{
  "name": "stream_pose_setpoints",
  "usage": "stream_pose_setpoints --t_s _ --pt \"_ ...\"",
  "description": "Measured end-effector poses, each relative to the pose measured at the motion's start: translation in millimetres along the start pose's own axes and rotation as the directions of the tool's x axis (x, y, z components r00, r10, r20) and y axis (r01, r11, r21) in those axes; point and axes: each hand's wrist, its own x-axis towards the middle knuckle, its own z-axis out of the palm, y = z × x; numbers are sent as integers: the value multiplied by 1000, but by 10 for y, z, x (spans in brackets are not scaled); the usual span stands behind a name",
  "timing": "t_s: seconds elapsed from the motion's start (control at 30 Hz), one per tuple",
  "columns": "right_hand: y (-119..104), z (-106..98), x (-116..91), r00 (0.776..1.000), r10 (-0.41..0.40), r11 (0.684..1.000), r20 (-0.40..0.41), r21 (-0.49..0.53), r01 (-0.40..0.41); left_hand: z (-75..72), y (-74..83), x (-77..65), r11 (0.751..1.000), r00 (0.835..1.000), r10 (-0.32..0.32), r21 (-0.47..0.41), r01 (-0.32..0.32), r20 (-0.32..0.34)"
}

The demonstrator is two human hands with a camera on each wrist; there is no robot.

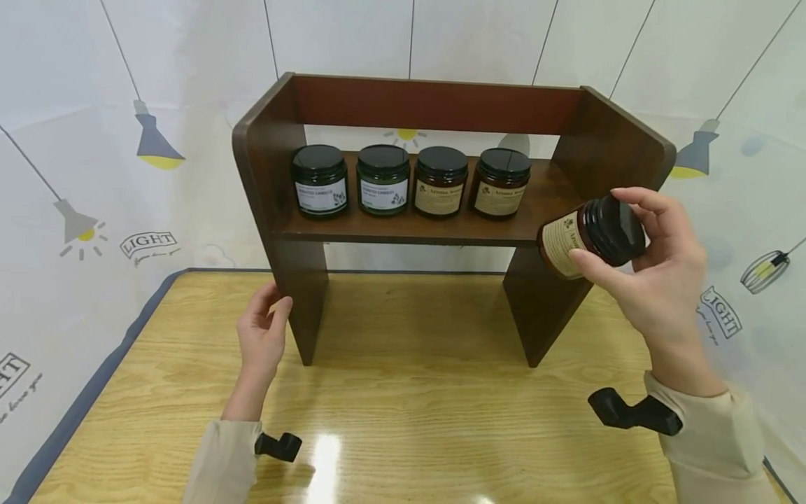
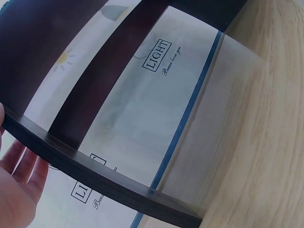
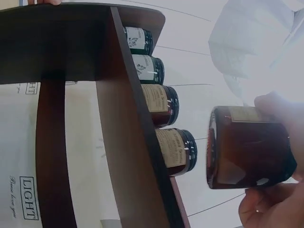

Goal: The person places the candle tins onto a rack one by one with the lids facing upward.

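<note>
My right hand [image 1: 670,280] grips an amber candle jar [image 1: 563,241] with a black lid and cream label, the thumb on its front and fingers round the lid side. The jar is tilted, base toward the shelf, in front of the right side panel; the right wrist view shows its amber glass [image 3: 249,152]. My left hand [image 1: 264,329] holds the left side panel of a dark wooden shelf [image 1: 390,234], fingers [image 2: 35,180] along its outer face and thumb by the front edge. On the shelf board stand two green jars [image 1: 384,180] and two amber jars [image 1: 441,182] in a row.
The shelf stands on a wood-grain table [image 1: 403,420], against a pale wall covering [image 1: 352,42] printed with lamps. To the right of the row, a stretch of bare board [image 1: 546,192] shows before the right side panel [image 1: 620,140]. Black camera mounts sit on both wrists.
</note>
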Motion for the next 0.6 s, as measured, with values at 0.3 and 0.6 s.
stream_pose_setpoints --t_s 0.3,0.6 --pt "-24 -26 226 986 51 883 156 -468 29 -38 -100 6 1000 1000 -4 2 4 -15" --pt "1 57 364 968 140 761 210 -648 31 -35 -87 13 1000 1000 14 -3 -14 -12"
